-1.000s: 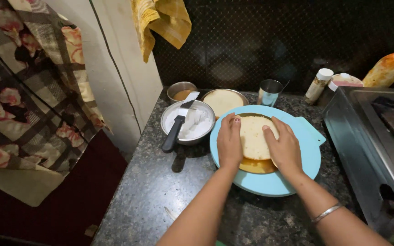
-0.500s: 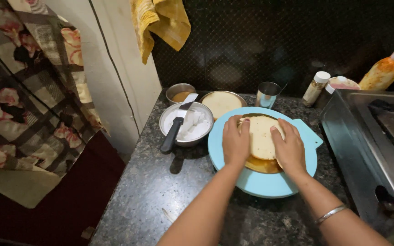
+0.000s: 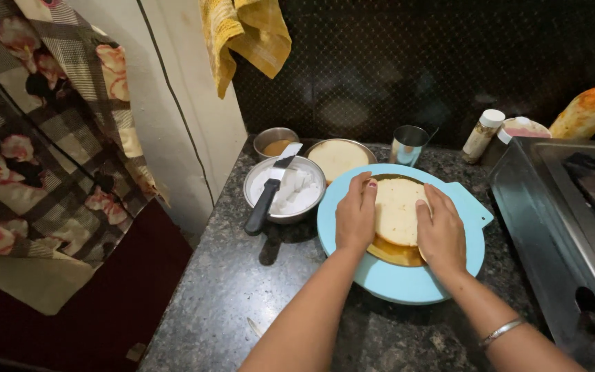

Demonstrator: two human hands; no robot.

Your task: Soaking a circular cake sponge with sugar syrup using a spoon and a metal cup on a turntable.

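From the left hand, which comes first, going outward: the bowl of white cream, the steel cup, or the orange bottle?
From the left hand:
1. Bowl of white cream, just to its left.
2. Steel cup, behind it near the wall.
3. Orange bottle, far right, beyond the stove.

Both hands, left [image 3: 356, 213] and right [image 3: 441, 233], lie flat, palms down, fingers extended.

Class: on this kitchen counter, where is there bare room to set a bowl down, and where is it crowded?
Bare granite counter lies in front of the cream bowl, left of the blue board. Crowded: the back row of bowls, steel cup and bottles, and the board beside the stove.
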